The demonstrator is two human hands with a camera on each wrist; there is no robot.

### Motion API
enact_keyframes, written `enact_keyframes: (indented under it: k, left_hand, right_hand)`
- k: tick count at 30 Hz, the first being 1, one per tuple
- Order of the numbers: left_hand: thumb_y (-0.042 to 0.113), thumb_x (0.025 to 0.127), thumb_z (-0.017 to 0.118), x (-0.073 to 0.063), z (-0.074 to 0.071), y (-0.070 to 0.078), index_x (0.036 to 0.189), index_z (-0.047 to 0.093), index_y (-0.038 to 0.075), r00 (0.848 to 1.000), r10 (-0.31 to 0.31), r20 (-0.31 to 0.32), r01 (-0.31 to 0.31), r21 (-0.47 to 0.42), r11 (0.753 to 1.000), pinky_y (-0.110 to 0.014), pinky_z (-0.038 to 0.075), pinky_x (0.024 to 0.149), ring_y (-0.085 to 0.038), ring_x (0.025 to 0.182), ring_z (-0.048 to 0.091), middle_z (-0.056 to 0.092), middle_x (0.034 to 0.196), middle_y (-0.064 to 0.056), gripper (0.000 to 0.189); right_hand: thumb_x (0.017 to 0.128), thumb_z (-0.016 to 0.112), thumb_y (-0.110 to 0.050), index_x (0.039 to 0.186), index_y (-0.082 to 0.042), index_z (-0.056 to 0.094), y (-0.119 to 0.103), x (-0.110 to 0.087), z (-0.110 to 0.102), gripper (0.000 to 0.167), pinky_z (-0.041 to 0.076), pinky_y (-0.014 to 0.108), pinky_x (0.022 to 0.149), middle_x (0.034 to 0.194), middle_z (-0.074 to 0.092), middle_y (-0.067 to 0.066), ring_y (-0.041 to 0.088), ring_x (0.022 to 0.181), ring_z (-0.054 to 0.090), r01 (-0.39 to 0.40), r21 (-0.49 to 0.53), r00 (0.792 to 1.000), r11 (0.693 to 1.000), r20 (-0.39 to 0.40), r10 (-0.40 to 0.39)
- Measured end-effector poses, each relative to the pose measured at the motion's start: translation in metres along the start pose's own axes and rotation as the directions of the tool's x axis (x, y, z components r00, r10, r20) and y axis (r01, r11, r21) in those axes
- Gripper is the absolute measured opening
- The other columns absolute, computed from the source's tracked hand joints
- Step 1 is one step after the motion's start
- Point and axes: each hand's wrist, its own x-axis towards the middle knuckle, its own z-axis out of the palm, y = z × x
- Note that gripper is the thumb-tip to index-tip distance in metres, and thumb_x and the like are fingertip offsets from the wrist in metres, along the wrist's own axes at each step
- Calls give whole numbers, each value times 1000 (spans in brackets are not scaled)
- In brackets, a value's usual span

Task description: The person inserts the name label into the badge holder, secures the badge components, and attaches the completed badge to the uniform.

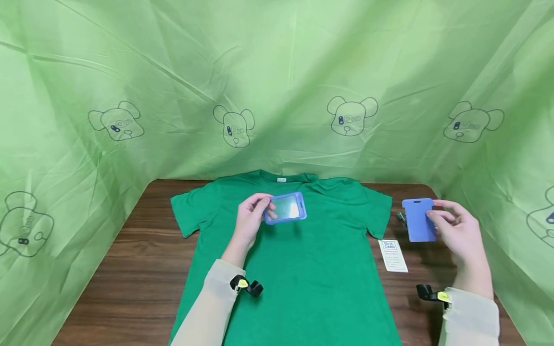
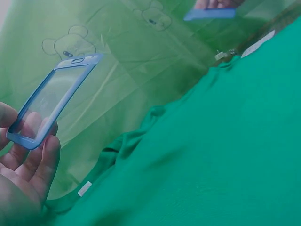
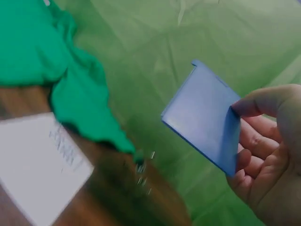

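Observation:
My left hand (image 1: 251, 217) pinches a blue badge frame (image 1: 304, 205) with a clear window, holding it above the chest of a green T-shirt (image 1: 303, 278). In the left wrist view the slot at the top of the badge frame (image 2: 66, 106) points up and away from the fingers. At the right, my right hand (image 1: 460, 230) pinches the edge of a flat blue badge panel (image 1: 419, 223) with a slot along its top. The right wrist view has the panel (image 3: 202, 117) between thumb and fingers, apart from the table. The two blue pieces are separate.
A white printed card (image 1: 394, 257) marked ID/IC CARD lies on the brown wooden table (image 1: 143, 259), beside the shirt's right sleeve. A small clip-like item (image 1: 401, 217) sits partly hidden behind the panel. Green cloth (image 1: 285, 72) with bear drawings walls the table's back and sides.

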Motion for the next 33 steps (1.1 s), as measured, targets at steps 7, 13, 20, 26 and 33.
enact_keyframes:
  k: [7,13,20,26,33]
  left_hand:
    - [16,112,64,0,2,1,117,73,-7,1000,-1,-9,1,-25,1000,-27,60,64,-16,67,73,75,87,-6,25]
    - [14,112,64,0,2,2,116,74,-6,1000,-6,-20,5,-31,1000,-27,59,63,-17,66,73,74,89,-14,23]
    - [14,111,64,1,1,4,115,74,-6,1000,-9,-27,8,-26,1000,-26,58,63,-16,66,72,74,86,-8,22]
    - [12,111,63,0,1,4,115,73,-8,999,-10,-31,9,-39,999,-25,58,63,-15,65,71,74,86,-8,23]
    - [11,111,63,0,-1,3,116,73,-9,999,-24,-35,22,-60,998,-26,59,63,-16,64,70,74,87,-14,23]
  right_hand:
    - [100,75,3,117,-21,78,32,3,-19,29,51,15,55,85,81,-13,-1,68,69,-59,116,997,992,-39,64]
    - [99,74,10,120,-19,78,59,-4,-33,36,51,16,54,89,82,-11,0,66,68,-45,166,999,985,33,40]
    - [99,75,9,128,-22,74,73,-8,-44,44,50,19,52,93,82,-11,2,62,66,-69,130,991,989,124,53]
    - [100,74,8,138,-23,71,80,-9,-50,49,50,18,58,100,80,-16,-3,77,68,-33,-19,980,999,193,36]
    - [99,78,3,141,-27,70,85,-12,-54,52,51,8,77,101,77,-19,-8,92,69,-15,-190,981,982,187,51]
